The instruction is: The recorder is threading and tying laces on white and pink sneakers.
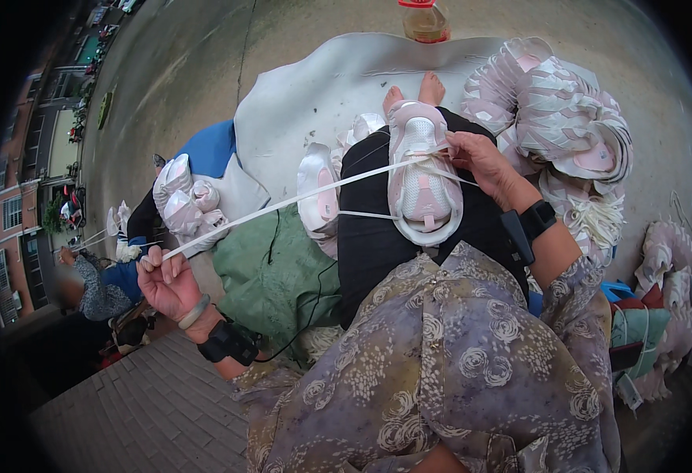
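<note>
A pink and white shoe upper (427, 197) lies on my black-covered lap, with white mesh in its middle. A white shoelace (283, 202) runs taut from its eyelets out to the left. My left hand (174, 285) is closed on the far end of that lace, well away from the upper. At the upper's right edge, my right hand (484, 163) pinches it near the eyelets; its fingertips partly hide the spot. A second lace length extends left from the upper, past another pink and white upper (318, 193) beside my leg.
Nested uppers (559, 106) are piled on the pale sheet (299, 102) at right, above a bundle of white laces (586, 213). Green cloth (275, 260) lies left of my lap. A bottle (426, 22) stands beyond the sheet. Another person (109, 288) sits at far left.
</note>
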Tool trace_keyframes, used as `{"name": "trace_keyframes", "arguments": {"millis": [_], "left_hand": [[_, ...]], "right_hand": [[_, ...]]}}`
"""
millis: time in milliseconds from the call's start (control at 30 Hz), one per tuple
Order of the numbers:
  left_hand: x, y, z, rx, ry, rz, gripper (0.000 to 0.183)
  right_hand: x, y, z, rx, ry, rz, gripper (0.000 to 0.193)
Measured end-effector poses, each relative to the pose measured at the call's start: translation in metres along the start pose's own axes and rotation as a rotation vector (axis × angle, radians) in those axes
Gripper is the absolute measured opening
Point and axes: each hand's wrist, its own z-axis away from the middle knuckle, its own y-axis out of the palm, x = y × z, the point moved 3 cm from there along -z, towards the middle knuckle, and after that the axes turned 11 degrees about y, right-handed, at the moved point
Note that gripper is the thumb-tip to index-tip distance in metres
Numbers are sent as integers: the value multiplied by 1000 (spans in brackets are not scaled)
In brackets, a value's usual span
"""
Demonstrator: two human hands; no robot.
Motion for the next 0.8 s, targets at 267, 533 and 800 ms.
{"name": "trace_keyframes", "arguments": {"millis": [267,533,800], "left_hand": [[-128,-87,43,-328,217,-133,20],[-74,-59,27,-392,65,-334,29],[-43,-53,-16,-183,54,-224,24]], "right_hand": [[-9,7,7,-22,-87,39,16],[-20,-7,54,-225,-293,863,22],[73,-66,201,-26,-478,58,23]]}}
